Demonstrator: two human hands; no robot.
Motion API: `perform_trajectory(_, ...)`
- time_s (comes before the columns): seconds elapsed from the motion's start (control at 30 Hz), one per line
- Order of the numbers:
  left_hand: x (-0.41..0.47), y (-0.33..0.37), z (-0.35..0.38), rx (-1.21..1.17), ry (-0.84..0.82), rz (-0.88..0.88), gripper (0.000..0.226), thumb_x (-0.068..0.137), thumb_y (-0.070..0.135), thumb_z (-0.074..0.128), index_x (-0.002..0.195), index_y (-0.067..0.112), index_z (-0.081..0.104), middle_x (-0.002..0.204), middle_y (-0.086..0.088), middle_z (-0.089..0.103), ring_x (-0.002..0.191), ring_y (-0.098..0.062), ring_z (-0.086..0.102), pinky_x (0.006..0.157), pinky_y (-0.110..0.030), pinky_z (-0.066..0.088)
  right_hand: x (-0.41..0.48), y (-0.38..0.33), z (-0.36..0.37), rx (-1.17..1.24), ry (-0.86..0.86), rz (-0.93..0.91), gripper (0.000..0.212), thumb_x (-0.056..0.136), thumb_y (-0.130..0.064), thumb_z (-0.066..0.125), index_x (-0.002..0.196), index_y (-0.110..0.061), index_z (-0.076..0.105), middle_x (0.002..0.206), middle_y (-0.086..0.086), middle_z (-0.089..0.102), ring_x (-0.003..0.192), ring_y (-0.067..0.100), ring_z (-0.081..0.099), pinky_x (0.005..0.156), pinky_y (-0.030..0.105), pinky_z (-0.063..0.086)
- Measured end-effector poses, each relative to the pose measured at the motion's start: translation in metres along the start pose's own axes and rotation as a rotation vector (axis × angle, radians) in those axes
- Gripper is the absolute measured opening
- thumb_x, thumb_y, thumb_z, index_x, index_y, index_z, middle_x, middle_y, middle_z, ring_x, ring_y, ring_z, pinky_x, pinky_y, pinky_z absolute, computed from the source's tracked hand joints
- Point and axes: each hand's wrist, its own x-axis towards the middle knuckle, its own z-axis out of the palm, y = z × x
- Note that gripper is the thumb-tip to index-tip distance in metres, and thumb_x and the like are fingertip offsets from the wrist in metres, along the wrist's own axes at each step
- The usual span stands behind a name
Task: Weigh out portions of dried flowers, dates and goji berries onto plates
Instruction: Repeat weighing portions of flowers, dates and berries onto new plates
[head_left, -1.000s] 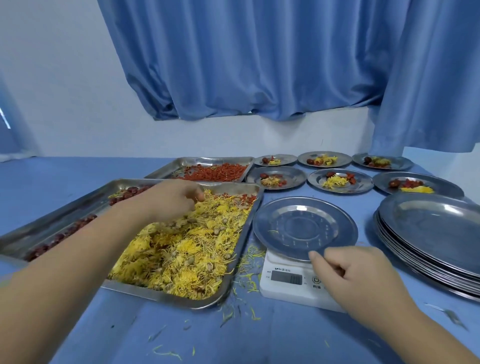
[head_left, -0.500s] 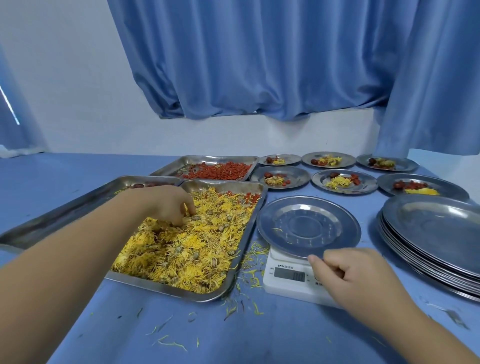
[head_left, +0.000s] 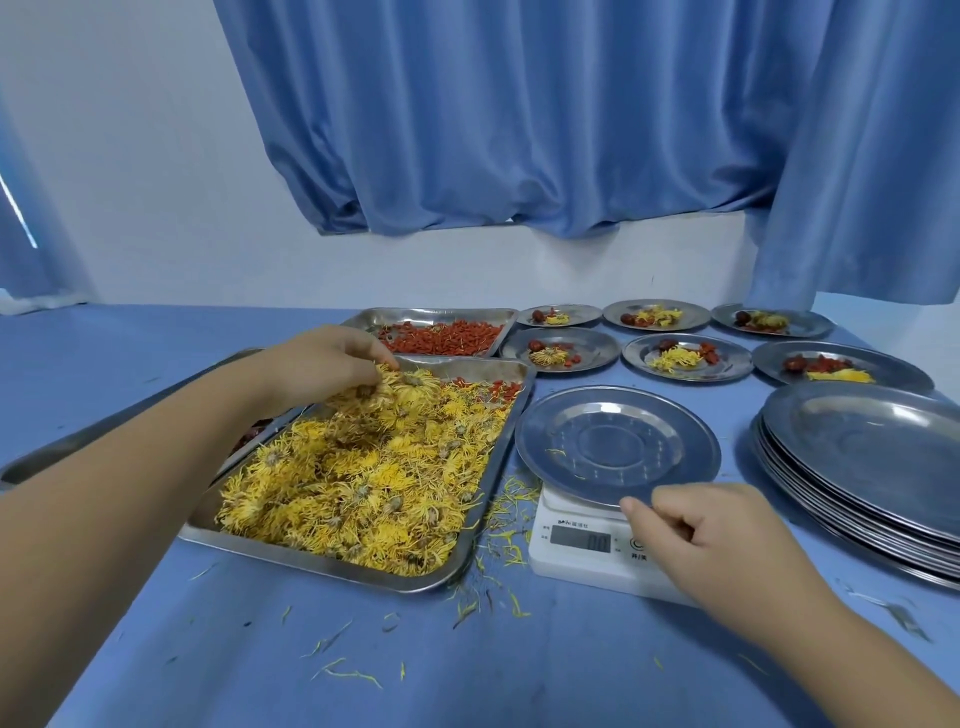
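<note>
Lower right, my right hand (head_left: 727, 545) is curled, thumb at the near rim of the bare plate (head_left: 613, 441) on the white scale (head_left: 576, 545); whether it nips the rim I cannot tell. Loose petals (head_left: 509, 519) litter the blue cloth (head_left: 467, 675) between the scale and the tray (head_left: 332, 564), which lies just beside it at centre left, heaped with shaggy yellow flowers (head_left: 363, 483). At the tray's far end my left hand (head_left: 322, 364) grips a clump of them. The plate stack (head_left: 872, 457) sits near the right edge. Beyond, the goji tray (head_left: 431, 313) lies beside six filled plates (head_left: 727, 364) under the curtain (head_left: 519, 130).
</note>
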Motion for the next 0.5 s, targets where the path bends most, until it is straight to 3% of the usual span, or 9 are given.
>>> perform_trajectory(0.1,-0.001,0.003,0.006,-0.011,-0.009,-0.007,0.032,0.094,0.012,0.054,0.093,0.04,0.07,0.081,-0.007,0.065,0.064,-0.024,0.046,0.066,-0.039,0.04,0.001,0.001,-0.001,0.002,-0.007,0.009,0.052,0.084,-0.037,0.057,0.051,-0.015,0.023,0.044,0.0,0.028,0.045,0.015,0.027,0.047,0.032,0.025)
perform_trajectory(0.2,-0.002,0.008,0.016,0.097,-0.009,-0.001,0.042,0.094,0.005,0.049,0.101,0.043,0.067,0.093,0.018,0.068,0.059,-0.003,0.057,0.062,-0.028,0.047,0.001,0.002,-0.001,0.002,-0.016,0.011,0.052,0.084,-0.038,0.056,0.051,-0.014,0.024,0.045,0.0,0.029,0.046,0.015,0.027,0.047,0.032,0.024)
perform_trajectory(0.27,-0.003,0.009,0.02,0.143,0.007,-0.011,0.043,0.097,0.006,0.046,0.103,0.044,0.065,0.077,0.028,0.065,0.053,-0.001,0.053,0.058,-0.022,0.045,0.001,0.002,-0.001,-0.002,-0.022,0.011,0.052,0.084,-0.039,0.056,0.051,-0.014,0.024,0.045,0.0,0.03,0.046,0.015,0.027,0.047,0.031,0.023)
perform_trajectory(0.3,-0.003,0.009,0.02,0.155,0.019,-0.017,0.041,0.099,0.009,0.044,0.103,0.044,0.065,0.07,0.026,0.064,0.049,-0.003,0.049,0.053,-0.02,0.042,0.001,0.002,0.0,0.0,-0.023,0.009,0.052,0.084,-0.04,0.055,0.051,-0.014,0.024,0.045,0.0,0.03,0.046,0.015,0.027,0.047,0.031,0.023)
perform_trajectory(0.37,-0.004,0.011,0.018,0.175,0.049,-0.018,0.036,0.101,0.015,0.043,0.1,0.044,0.064,0.077,0.014,0.067,0.046,-0.005,0.044,0.047,-0.02,0.039,0.001,0.001,-0.001,0.003,-0.026,0.004,0.052,0.083,-0.041,0.054,0.051,-0.014,0.024,0.045,0.0,0.031,0.046,0.015,0.027,0.047,0.031,0.023)
perform_trajectory(0.5,-0.007,0.014,0.013,0.135,0.141,-0.018,0.037,0.1,0.01,0.043,0.094,0.041,0.064,0.09,0.009,0.065,0.058,-0.02,0.056,0.057,-0.033,0.047,0.0,0.001,-0.001,0.01,-0.027,0.003,0.052,0.084,-0.04,0.055,0.051,-0.014,0.023,0.046,0.0,0.033,0.046,0.016,0.028,0.047,0.031,0.023)
